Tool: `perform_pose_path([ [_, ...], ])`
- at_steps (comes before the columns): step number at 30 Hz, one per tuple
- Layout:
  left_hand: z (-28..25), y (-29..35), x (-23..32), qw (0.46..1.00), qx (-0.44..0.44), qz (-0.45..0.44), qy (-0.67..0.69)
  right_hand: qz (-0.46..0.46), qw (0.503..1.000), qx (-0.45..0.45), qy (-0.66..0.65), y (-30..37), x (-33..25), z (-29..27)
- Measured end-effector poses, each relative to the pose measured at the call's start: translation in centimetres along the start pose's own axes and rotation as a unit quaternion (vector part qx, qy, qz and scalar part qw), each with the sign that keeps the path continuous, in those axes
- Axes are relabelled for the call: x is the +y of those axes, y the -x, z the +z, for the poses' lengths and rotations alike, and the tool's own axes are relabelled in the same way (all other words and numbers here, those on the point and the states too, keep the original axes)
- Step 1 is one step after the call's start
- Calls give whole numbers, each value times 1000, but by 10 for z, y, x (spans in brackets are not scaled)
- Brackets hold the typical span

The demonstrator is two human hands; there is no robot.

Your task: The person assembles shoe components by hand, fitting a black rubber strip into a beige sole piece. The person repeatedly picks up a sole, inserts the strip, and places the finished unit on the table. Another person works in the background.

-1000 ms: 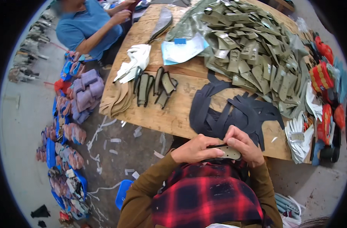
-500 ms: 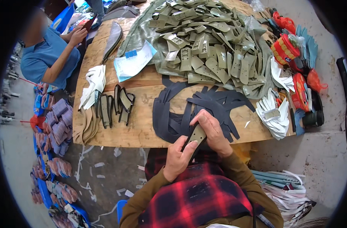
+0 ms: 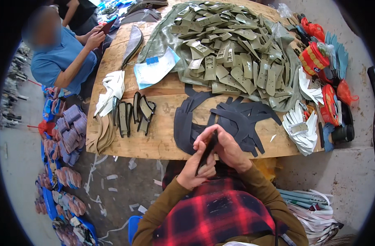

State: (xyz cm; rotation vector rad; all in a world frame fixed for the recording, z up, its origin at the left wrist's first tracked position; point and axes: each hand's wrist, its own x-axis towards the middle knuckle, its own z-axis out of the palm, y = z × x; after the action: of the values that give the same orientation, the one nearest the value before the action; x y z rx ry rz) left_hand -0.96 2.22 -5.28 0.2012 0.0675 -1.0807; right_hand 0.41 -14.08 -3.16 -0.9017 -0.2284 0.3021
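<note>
Just past the table's front edge I hold a black-edged plastic plate (image 3: 206, 154), tilted and turned so that mostly its black side shows. My left hand (image 3: 196, 169) is closed around its lower part. Around its upper end my right hand (image 3: 229, 148) is curled, its fingers pressed against the plate. Beyond my hands, dark navy fabric strips (image 3: 232, 119) lie overlapping on the table. Farther back rises a big heap of olive plastic plates (image 3: 236, 53) with holes. To the left stand several black-edged olive plates (image 3: 134, 115) like the held one.
White cut pieces (image 3: 113, 88) and tan curved pieces (image 3: 100, 135) lie at the table's left, near a paper sheet (image 3: 154, 71). More white pieces (image 3: 299, 130) are at the right edge, by red packages (image 3: 314, 57). A person in blue (image 3: 64, 57) is at the far left.
The plate has turned from showing its olive face to showing its black edge. My right hand has come down around its upper end. The whole view has shifted slightly.
</note>
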Motion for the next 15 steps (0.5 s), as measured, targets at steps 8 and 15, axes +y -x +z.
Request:
perform_pose_path([
  [8, 34, 5, 13, 914, 171, 34, -365, 91, 974, 155, 139, -5, -6, 1],
  [15, 20, 2, 12, 947, 173, 82, -260, 169, 971, 166, 21, -3, -11, 24],
])
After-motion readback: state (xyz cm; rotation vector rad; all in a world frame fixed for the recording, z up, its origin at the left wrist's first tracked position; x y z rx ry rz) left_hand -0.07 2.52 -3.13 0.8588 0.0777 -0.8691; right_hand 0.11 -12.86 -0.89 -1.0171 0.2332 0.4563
